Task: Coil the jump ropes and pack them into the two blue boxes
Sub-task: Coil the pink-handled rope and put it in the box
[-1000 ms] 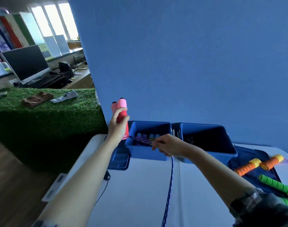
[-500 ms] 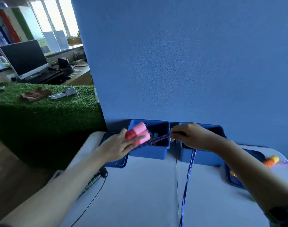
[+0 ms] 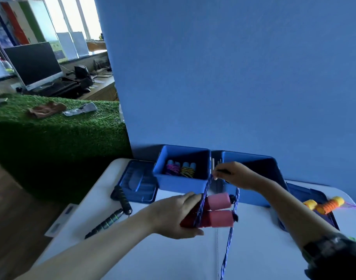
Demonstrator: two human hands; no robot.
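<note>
Pink jump-rope handles (image 3: 217, 212) sit gripped together in my left hand (image 3: 177, 216) above the white table (image 3: 173, 257) before the blue boxes (image 3: 183, 183), while my right hand (image 3: 236, 175) pinches their blue cord (image 3: 206, 188).

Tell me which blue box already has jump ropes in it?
The left blue box, beside the lid: two coiled ropes with light-blue handles sit inside. The right blue box looks dark, with no ropes visible.

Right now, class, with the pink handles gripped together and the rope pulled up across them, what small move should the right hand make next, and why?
Probably carry the blue rope over and round the pink handles again. The left hand grips both handles; the right hand pinches the rope above them, and a long tail hangs uncoiled.
</note>
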